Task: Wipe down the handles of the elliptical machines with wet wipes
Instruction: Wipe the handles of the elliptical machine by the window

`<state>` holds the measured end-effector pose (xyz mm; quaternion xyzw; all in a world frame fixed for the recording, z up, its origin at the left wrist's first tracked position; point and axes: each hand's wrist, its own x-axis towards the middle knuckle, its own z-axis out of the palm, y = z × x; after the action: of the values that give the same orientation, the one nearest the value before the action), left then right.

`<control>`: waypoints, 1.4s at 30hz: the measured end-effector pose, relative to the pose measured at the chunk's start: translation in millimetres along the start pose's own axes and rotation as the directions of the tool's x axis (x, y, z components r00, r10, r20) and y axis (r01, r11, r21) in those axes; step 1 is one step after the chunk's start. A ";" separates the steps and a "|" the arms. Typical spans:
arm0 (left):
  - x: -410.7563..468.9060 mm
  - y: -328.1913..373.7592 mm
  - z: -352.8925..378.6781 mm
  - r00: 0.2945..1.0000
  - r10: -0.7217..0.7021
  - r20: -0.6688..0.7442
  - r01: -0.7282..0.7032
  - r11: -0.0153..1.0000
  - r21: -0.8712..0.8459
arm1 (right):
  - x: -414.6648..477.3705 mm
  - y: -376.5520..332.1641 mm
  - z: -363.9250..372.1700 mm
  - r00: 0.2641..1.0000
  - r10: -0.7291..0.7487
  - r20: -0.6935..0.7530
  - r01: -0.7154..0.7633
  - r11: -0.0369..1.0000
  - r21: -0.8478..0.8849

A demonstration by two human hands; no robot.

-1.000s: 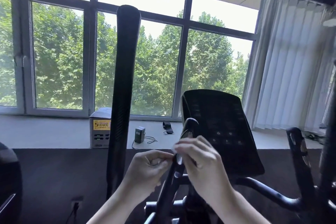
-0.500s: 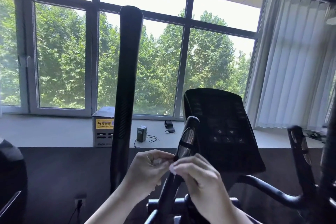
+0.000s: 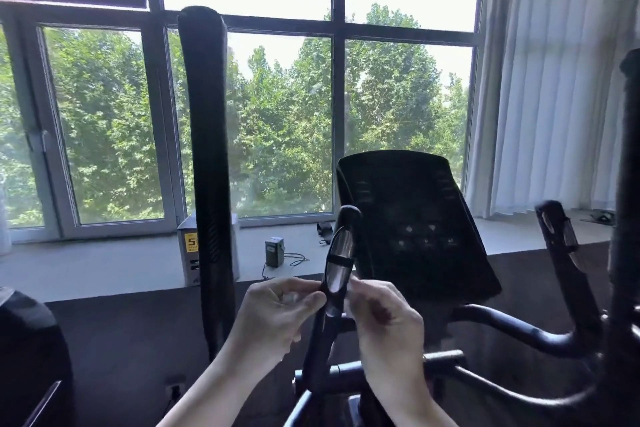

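The elliptical's short black fixed handle (image 3: pixel 338 258) with silver sensor plates rises in front of me, left of the dark console (image 3: pixel 412 225). My left hand (image 3: pixel 277 319) and my right hand (image 3: pixel 384 322) sit on either side of this handle, just below the lower plate. Each hand pinches a bit of a white wet wipe (image 3: pixel 288 296) with curled fingers. Most of the wipe is hidden by the fingers and the handle. The tall black moving handle (image 3: pixel 204 149) stands further left, untouched.
A second short handle (image 3: pixel 557 239) and another tall bar (image 3: pixel 628 184) stand at the right. On the window ledge (image 3: pixel 104 263) are a grey box (image 3: pixel 188 253), a small charger with a cable (image 3: pixel 274 251) and a strap. White curtains (image 3: pixel 540 97) hang on the right.
Both hands have slid down the short handle, from over its upper sensor plate to below the lower plate. Both plates are now uncovered.
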<state>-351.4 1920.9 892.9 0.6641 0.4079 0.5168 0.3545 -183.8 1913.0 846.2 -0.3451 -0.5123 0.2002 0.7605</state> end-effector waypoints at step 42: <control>18.6 -20.1 -14.2 0.976 -0.016 0.216 0.068 0.969 -0.238 | -14.5 -33.5 18.3 0.911 -0.384 0.149 0.397 0.723 -0.566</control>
<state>-366.4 1946.8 885.4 0.6580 0.3153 0.4813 0.4858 -208.0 1886.5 865.7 -0.4440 -0.6174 -0.1279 0.6366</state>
